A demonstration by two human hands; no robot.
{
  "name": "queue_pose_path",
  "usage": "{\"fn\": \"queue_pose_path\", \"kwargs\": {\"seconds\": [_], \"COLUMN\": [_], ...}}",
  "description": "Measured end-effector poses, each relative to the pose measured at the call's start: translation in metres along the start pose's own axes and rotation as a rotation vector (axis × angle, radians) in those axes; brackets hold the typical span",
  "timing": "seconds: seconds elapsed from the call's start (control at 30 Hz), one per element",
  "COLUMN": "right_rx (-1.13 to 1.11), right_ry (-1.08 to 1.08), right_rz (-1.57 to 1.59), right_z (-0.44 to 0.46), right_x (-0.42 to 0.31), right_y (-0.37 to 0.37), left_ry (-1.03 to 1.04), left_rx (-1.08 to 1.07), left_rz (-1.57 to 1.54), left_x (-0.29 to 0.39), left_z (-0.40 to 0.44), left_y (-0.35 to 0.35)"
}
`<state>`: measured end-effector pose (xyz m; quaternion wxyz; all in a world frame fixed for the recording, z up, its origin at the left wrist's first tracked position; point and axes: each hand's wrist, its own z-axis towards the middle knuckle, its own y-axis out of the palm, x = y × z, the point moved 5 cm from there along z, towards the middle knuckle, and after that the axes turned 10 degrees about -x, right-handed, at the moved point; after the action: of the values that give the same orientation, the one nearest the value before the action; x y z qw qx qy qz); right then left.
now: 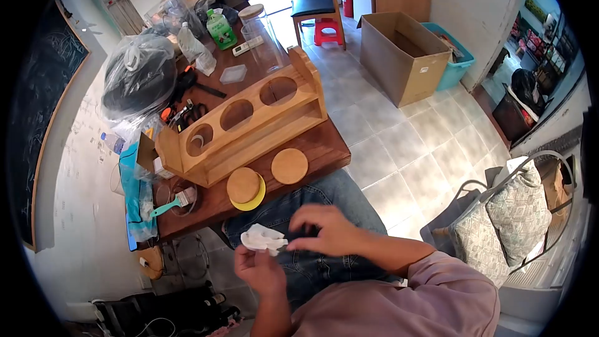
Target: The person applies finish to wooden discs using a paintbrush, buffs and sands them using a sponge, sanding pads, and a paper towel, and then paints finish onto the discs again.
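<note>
A crumpled white tissue or cloth [263, 238] is pinched in my left hand [261, 269], above my lap. Just right of it is my right hand [324, 229], fingers curled and partly blurred, near the cloth's right edge; whether it grips the cloth is unclear. Beyond my hands, a wooden rack [249, 122] with three round holes lies across the table [331, 143]. Near the table's front edge are two round wooden discs, one [289, 166] flat on the wood and the other [243, 185] partly over a yellow disc [253, 202].
A brush with a green handle [166, 207] rests at the table's left front. Behind the rack are a green bottle [221, 30], a plastic-wrapped bundle [138, 75] and tools. A cardboard box [405, 56] stands on the floor; a cushioned chair [515, 212] is at right.
</note>
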<state>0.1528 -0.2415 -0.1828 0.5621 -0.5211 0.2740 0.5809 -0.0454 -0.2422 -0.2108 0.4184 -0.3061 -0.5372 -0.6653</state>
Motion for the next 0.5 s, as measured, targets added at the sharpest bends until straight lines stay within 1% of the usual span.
{"fn": "queue_pose_path", "kwargs": {"seconds": [0.03,0.1,0.13,0.2,0.23,0.33,0.5], "right_rx": [0.176,0.405,0.417,0.446,0.414,0.453,0.546], "right_ry": [-0.062,0.077,0.110,0.179,0.188,0.239,0.210], "right_rz": [-0.282,-0.578,-0.615,-0.690,-0.728,-0.669,-0.588], "right_z": [0.000,0.001,0.004,0.014,0.020,0.033,0.041], "right_x": [-0.001,0.004,0.009,0.023,0.032,0.047,0.065], "right_y": [-0.021,-0.054,-0.058,-0.059,-0.055,-0.044,-0.033], "left_ry": [0.039,0.125,0.165,0.132,0.117,0.094,0.090], "left_rx": [0.073,0.051,0.035,0.000,0.001,0.005,0.013], "left_rz": [0.116,0.215,0.266,0.237,0.223,0.206,0.211], "left_x": [0.004,0.015,0.022,0.031,0.032,0.029,0.021], "left_z": [0.005,0.017,0.023,0.031,0.034,0.030,0.015], "left_y": [-0.003,-0.006,-0.007,-0.003,-0.001,0.001,-0.005]}}
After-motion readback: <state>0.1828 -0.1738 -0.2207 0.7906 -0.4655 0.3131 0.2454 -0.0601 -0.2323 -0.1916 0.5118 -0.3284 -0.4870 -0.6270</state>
